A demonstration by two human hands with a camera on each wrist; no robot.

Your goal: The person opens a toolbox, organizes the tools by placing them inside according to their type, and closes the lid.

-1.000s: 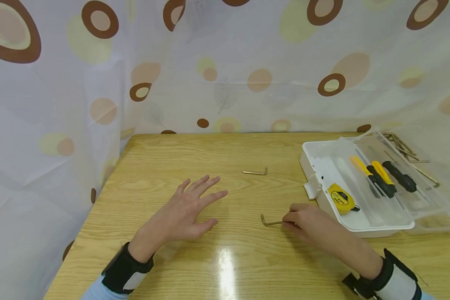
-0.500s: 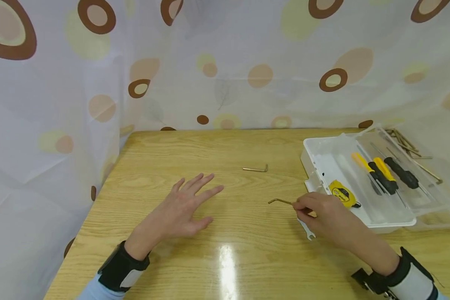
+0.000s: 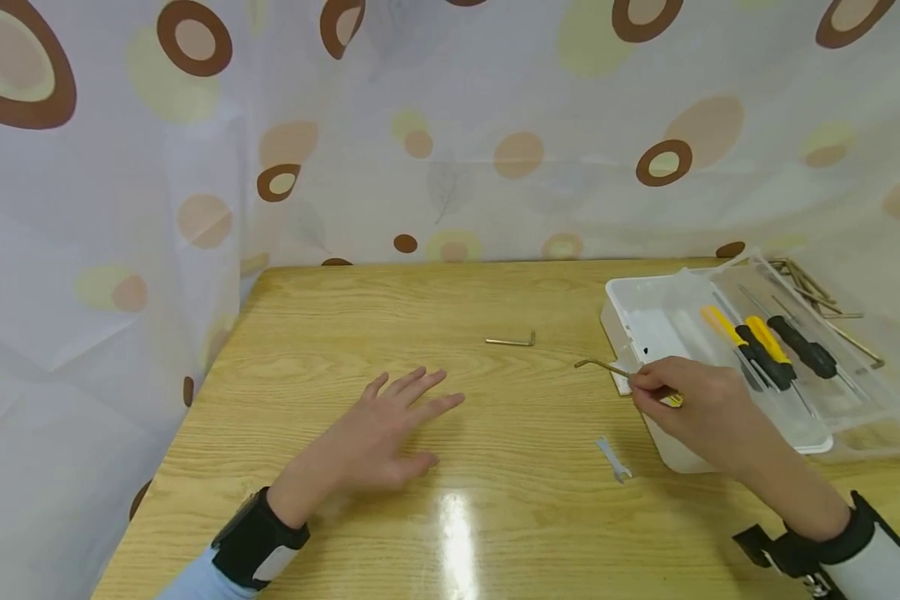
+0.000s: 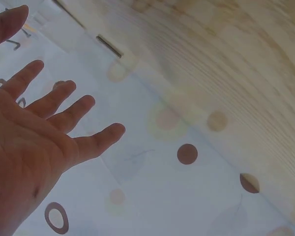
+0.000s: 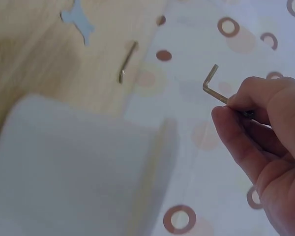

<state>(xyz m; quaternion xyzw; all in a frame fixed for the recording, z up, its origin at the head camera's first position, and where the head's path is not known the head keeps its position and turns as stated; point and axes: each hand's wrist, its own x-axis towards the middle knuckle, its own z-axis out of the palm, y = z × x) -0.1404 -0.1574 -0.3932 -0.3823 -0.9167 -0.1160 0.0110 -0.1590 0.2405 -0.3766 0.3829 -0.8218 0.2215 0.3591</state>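
Note:
My right hand [image 3: 693, 404] pinches a brass-coloured hex key [image 3: 600, 364] between thumb and fingertips, beside the white toolbox [image 3: 667, 458]. Its bent short end points left, and in the right wrist view the hex key [image 5: 216, 92] sticks out past the fingertips. My left hand [image 3: 382, 433] hovers over the table with fingers spread and holds nothing; the left wrist view shows its bare palm. Another hex key [image 3: 508, 342] lies at mid-table, beyond the left hand. A small grey open-ended wrench [image 3: 613, 460] lies on the wood in front of the toolbox.
The open toolbox holds a yellow tape measure, mostly hidden behind the right hand. Its clear lid compartment shows yellow-black screwdrivers [image 3: 768, 342], a black screwdriver [image 3: 801, 346] and several brass hex keys [image 3: 806, 283]. A patterned curtain [image 3: 450, 200] hangs along the table's back edge.
My right hand has risen off the table and moved right to the toolbox, taking the hex key with it. The wrench beneath has come into sight. The left hand has shifted only slightly.

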